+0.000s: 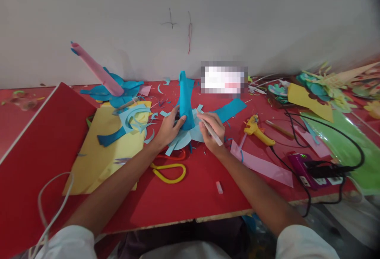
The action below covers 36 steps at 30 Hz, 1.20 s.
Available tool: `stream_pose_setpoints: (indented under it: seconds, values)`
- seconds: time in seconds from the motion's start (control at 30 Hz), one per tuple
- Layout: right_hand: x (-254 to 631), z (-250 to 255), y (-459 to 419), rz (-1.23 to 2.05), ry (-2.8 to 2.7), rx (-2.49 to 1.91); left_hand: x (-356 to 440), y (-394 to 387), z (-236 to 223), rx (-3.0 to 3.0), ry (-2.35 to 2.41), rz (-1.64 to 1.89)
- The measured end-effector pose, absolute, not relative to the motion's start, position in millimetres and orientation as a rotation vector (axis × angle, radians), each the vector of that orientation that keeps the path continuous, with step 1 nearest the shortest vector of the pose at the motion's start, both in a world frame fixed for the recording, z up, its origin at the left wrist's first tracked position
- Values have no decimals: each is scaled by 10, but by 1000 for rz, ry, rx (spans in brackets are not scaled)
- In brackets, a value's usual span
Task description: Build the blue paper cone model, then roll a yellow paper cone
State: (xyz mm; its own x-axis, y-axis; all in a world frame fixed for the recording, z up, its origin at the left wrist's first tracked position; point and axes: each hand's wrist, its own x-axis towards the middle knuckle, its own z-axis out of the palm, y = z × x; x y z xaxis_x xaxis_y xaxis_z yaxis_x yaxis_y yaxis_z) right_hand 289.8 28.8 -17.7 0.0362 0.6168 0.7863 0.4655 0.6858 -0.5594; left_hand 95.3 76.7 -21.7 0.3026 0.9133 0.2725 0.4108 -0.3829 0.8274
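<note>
My left hand [172, 127] is wrapped round the lower part of an upright blue rolled cone [186, 100]. The cone's base rests on light blue petal-like pieces [181, 140] that spread out on the red table. In my right hand [213, 131] is a slim white pen [212, 129], gripped between thumb and fingers. Its upper end slants toward my palm, and its tip is close to the right side of the cone's base. Whether the tip touches the piece cannot be made out. Beneath my left wrist lie scissors with yellow and red handles [169, 173].
A yellow glue gun [257, 129] with a black cord lies right, near a purple power box [315, 172]. Pink strips [264, 168] and blue scraps are scattered about. On the left stand a pink tube on blue petals [97, 69], a yellow sheet [101, 144] and a red board [50, 152].
</note>
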Motion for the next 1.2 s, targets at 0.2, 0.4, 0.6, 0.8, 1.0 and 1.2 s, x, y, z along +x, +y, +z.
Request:
stream_pose_setpoints:
  seconds: [0.2, 0.4, 0.6, 0.8, 1.0, 1.2]
  values:
    - [2895, -180, 271, 188, -1689, -822, 948, 773, -227, 1975, 1151, 1000]
    - [2883, -187, 250, 232, -1676, -911, 933, 786, -251, 1948, 1151, 973]
    - [2869, -207, 259, 267, -1660, -950, 945, 773, -217, 1980, 1148, 968]
    - [2879, -204, 268, 242, -1667, -931, 952, 767, -198, 2013, 1167, 966]
    - [2880, -202, 251, 254, -1648, -966, 956, 758, -184, 2019, 1154, 966]
    - [2876, -210, 266, 297, -1611, -1002, 947, 769, -192, 2037, 1150, 954]
